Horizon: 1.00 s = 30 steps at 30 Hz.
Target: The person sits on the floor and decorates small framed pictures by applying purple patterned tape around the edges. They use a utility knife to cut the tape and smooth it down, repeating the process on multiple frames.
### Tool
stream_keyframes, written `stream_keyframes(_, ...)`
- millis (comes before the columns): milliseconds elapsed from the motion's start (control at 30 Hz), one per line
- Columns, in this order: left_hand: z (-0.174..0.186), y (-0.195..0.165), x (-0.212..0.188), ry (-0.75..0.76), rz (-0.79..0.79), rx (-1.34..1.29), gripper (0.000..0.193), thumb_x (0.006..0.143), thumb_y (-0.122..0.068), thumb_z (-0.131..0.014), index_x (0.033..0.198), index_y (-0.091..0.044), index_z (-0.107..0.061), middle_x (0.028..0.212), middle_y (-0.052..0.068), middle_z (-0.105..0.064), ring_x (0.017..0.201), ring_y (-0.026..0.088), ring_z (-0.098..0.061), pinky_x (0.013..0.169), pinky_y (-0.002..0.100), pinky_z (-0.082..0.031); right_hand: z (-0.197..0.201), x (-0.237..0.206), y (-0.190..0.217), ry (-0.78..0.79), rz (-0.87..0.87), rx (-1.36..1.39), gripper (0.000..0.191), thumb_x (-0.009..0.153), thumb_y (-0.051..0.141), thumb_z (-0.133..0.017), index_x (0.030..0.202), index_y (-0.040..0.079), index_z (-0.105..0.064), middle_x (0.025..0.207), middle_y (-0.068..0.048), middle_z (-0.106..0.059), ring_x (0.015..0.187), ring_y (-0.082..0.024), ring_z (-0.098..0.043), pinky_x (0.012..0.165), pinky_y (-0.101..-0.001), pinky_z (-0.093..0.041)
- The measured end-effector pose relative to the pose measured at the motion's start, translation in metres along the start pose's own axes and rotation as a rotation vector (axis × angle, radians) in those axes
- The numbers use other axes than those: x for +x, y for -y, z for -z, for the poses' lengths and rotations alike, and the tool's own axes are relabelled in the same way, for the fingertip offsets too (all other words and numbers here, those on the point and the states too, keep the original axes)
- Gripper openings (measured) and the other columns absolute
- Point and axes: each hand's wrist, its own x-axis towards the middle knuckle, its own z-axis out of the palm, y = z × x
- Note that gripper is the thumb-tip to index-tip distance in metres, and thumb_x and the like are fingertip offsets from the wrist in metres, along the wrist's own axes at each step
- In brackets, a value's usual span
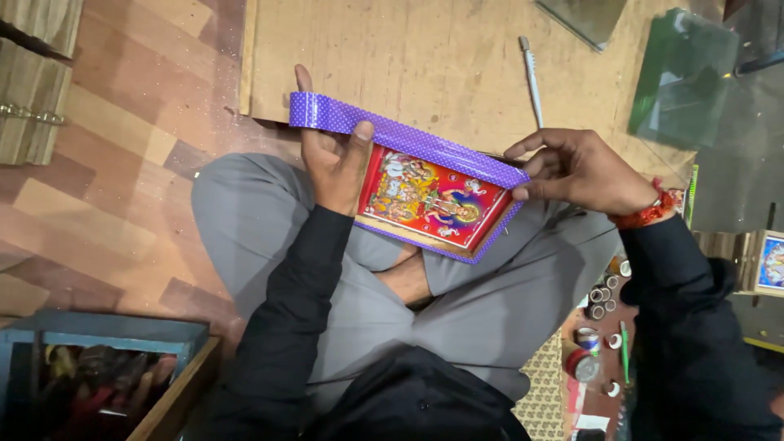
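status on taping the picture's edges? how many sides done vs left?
Done: the near edge of the picture already carries purple dotted tape. In hand: the far edge, the strip laid along it, left hand holding the loose end, right hand pinching the corner. Left: the tape's free end past the left corner; the left side is hidden.

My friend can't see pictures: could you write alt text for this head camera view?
A seated person holds a small framed colourful picture over their lap, the left hand and right hand pressing purple dotted tape along its top edge. A wooden board and a white pen lie beyond.
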Motion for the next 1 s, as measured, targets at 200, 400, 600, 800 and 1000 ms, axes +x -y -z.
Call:
stream_keyframes(200,0.002,0.006,0.001,-0.001,0.018,-0.063,0.103,0.1,-0.011,-0.081,0.172,-0.01,-0.007,0.121,0.004,-0.055,0.105,0.013,-0.056,0.101,0.029,-0.052,0.004,0.02,0.035,0.181,-0.06,-0.149,0.06,0.073,0.001,-0.081,0.129,0.005,-0.058,0.084,-0.005,-0.078,0.081,-0.012,-0.075,0.072,-0.0278,-0.059)
stream_keyframes(400,0.004,0.003,-0.001,-0.008,0.029,-0.06,0.098,0.101,-0.01,-0.077,0.171,-0.012,-0.008,0.118,0.002,-0.054,0.102,0.011,-0.055,0.098,0.029,-0.052,-0.039,0.105,0.062,0.173,0.102,-0.336,0.066,0.066,0.018,-0.096,0.121,0.005,-0.061,0.065,-0.005,-0.062,0.058,-0.013,-0.056,0.05,-0.0297,-0.042)
stream_keyframes(600,0.003,-0.009,0.0,-0.094,0.121,-0.187,0.086,0.109,-0.013,-0.067,0.174,-0.013,-0.011,0.098,0.002,-0.052,0.088,0.008,-0.048,0.082,0.023,-0.045,-0.088,0.157,0.083,-0.108,0.383,-0.498,0.048,0.071,0.042,-0.089,0.098,0.005,-0.075,0.066,-0.005,-0.066,0.06,-0.014,-0.062,0.055,-0.03,-0.048)
stream_keyframes(800,0.0,-0.029,-0.004,-0.001,0.103,-0.194,0.109,0.095,-0.006,-0.078,0.171,-0.015,-0.001,0.105,0.002,-0.055,0.092,0.012,-0.055,0.087,0.027,-0.052,-0.057,0.092,0.064,0.066,0.2,-0.209,0.038,0.09,0.041,-0.077,0.088,0.003,-0.073,0.068,-0.001,-0.069,0.061,-0.008,-0.061,0.055,-0.0271,-0.049)
stream_keyframes(1000,-0.008,-0.037,-0.01,-0.001,0.105,-0.117,0.124,0.087,0.006,-0.083,0.17,-0.014,0.006,0.107,0.003,-0.055,0.093,0.014,-0.059,0.088,0.03,-0.056,-0.074,0.068,0.062,-0.145,0.184,-0.234,0.034,0.096,0.033,-0.073,0.085,0.001,-0.068,0.06,-0.001,-0.06,0.055,-0.006,-0.051,0.049,-0.0274,-0.042)
